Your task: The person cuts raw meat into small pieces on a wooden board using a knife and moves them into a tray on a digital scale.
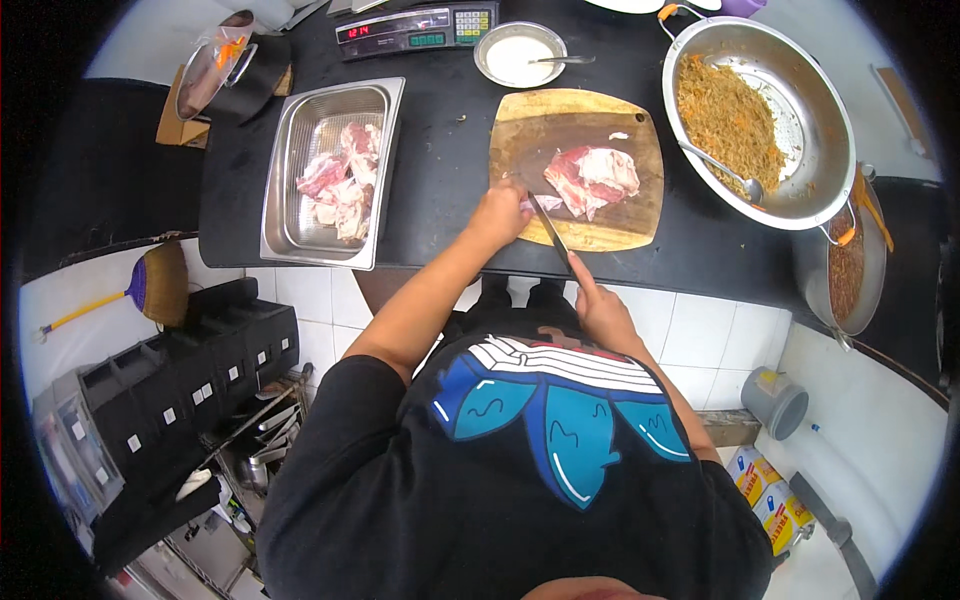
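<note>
A piece of raw meat (600,178) with pink flesh and white fat lies on a wooden cutting board (640,225). My right hand (604,312) is closed round the handle of a knife (550,225), whose blade reaches over the board's near edge to the meat. At the board's left edge, my left hand (500,212) pinches a thin end strip of the meat, close beside the blade. Left of the board, a steel tray (385,170) holds several pieces of cut raw meat (345,185).
A bowl of white stuff (520,62) with a spoon stands behind the board, beside a digital scale (415,30). At right is a large steel basin (835,120) with shredded orange-brown food and a spoon. A dark pot (255,85) stands far left. The table's near edge borders my body.
</note>
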`<state>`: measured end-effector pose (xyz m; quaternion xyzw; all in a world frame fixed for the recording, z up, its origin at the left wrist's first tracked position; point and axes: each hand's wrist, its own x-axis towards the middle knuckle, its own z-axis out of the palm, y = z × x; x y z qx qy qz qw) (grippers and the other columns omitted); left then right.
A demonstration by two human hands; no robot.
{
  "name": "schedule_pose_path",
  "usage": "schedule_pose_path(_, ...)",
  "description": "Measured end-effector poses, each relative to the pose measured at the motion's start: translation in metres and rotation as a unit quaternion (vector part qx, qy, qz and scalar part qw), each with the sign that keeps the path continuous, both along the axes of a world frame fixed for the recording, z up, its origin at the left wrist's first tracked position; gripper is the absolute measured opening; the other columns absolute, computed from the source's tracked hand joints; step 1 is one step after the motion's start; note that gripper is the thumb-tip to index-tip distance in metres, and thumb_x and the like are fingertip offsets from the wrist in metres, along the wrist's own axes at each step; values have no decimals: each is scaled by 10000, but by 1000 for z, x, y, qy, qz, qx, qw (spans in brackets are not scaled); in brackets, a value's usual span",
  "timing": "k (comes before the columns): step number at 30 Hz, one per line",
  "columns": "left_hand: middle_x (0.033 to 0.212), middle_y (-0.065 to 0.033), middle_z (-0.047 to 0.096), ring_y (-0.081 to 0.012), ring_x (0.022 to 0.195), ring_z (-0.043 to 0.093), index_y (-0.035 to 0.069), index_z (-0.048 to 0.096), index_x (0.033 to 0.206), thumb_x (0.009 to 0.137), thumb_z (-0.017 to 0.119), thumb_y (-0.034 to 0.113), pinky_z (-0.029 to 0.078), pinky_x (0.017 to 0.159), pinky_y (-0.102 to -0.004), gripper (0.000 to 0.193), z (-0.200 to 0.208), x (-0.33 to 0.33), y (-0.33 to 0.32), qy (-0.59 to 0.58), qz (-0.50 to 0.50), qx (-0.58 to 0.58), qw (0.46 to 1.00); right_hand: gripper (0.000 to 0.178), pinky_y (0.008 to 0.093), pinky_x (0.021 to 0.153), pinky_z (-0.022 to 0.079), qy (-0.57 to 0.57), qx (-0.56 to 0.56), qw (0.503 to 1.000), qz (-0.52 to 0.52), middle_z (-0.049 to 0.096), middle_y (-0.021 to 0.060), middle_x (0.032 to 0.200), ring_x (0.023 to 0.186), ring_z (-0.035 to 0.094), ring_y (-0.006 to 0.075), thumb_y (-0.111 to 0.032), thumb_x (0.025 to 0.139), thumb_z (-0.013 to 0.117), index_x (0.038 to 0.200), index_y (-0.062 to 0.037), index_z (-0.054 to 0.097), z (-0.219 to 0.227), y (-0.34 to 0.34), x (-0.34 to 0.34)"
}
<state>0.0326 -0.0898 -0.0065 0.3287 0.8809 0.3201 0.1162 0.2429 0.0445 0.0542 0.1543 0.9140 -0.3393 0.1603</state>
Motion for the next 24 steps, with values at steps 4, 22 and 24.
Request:
schedule_pose_path(4, 889, -204, 631, -381, 824, 634, 9, 678, 861, 734, 697, 91, 520, 773, -439, 152, -5, 2, -2, -15, -4, 7, 1000, 629, 539, 640, 483, 12, -1, 1000, -17, 625, 237, 726, 699, 622, 428, -139, 915, 485, 1479, -268, 240, -15, -13, -1)
schedule_pose_path(22, 802, -194, 668, -366, 806, 663, 55, 648, 944, 731, 698, 203, 523, 756, -462, 264, 14, -9, 26, -34, -83, -119, 989, 600, 458, 800, 474, 124, -122, 969, -175, 624, 306, 1014, 935, 607, 475, -82, 919, 442, 1476, -246, 291, 21, 21, -26)
schedule_pose_path(24, 853, -207, 675, -367, 856, 665, 59, 664, 946, 708, 709, 232, 529, 806, -447, 298, 18, -18, 37, -37, -173, -219, 960, 601, 455, 766, 477, 205, -56, 963, -166, 628, 302, 1002, 892, 620, 466, -75, 920, 439, 1477, -242, 290, 8, 29, -4)
